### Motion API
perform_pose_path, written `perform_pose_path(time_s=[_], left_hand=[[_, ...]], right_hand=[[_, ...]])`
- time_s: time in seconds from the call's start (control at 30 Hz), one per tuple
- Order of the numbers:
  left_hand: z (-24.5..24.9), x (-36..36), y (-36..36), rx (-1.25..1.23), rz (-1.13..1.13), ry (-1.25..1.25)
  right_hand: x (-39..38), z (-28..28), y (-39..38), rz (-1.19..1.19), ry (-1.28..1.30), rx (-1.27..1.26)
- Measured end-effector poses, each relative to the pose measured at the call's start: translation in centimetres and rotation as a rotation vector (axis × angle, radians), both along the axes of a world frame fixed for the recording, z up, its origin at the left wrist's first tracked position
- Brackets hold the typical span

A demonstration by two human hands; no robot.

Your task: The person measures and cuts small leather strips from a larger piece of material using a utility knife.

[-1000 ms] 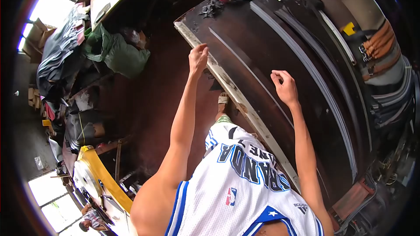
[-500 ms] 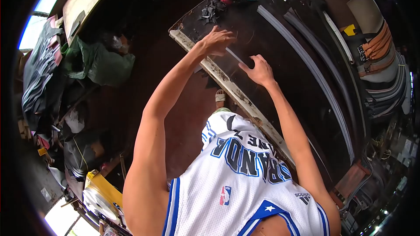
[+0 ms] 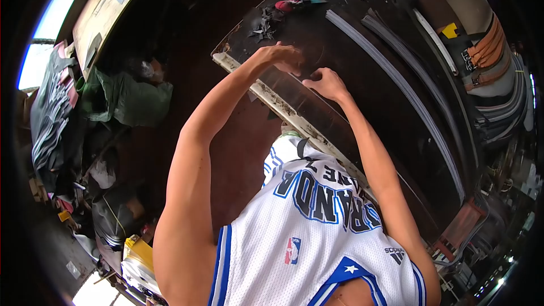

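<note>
My left hand (image 3: pixel 288 59) is over the dark table (image 3: pixel 362 96), close to its pale, worn front edge (image 3: pixel 283 106). Its fingers are bent down and smeared, so what they hold, if anything, does not show. Just to the right is my right hand (image 3: pixel 328 84), with thumb and fingers curled towards the left hand and their tips close together. Whatever may lie between those tips is too small to make out. A thin dark strip or line runs along the table beside both hands.
Long grey strips (image 3: pixel 396 73) curve along the table on the right. Black scraps (image 3: pixel 264 25) and a red-and-green tool (image 3: pixel 294 4) lie beyond my hands. Coiled brown belts (image 3: pixel 488 51) are at the right. A green bag (image 3: pixel 127 96) sits at the left.
Both hands have come closer together. The thin pale piece seen between them before no longer shows. My right hand has moved slightly left, and its fingers have drawn in.
</note>
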State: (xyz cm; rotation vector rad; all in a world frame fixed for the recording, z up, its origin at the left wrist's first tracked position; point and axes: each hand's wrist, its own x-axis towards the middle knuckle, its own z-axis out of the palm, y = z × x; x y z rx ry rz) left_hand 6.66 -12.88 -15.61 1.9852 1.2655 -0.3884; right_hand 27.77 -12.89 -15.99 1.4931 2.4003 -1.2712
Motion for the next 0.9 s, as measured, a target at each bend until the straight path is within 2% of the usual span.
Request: perform_pose_path(time_s=[0.1, 0.2, 0.3, 0.4, 0.57, 0.9], left_hand=[[-0.2, 0.6, 0.9, -0.051, -0.027, 0.043], [-0.5, 0.6, 0.9, 0.014, -0.084, 0.033], [-0.6, 0.5, 1.4, 0.065, -0.110, 0.008], [0.3, 0.7, 1.4, -0.105, -0.065, -0.037], [-0.7, 0.5, 1.4, -0.082, -0.108, -0.020], [0.7, 1.1, 1.6, -0.073, -0.182, -0.008]], right_hand=[[0.0, 0.1, 0.2, -0.015, -0.028, -0.031], [-0.2, -0.6, 0.0, 0.014, -0.016, 0.048], [-0.3, -0.7, 0.3, 0.006, -0.056, -0.011], [0.1, 0.0, 0.3, 0.004, -0.048, -0.025], [-0.2, 0.3, 0.4, 0.032, -0.053, -0.030], [-0.2, 1.1, 0.6, 0.049, -0.009, -0.078]])
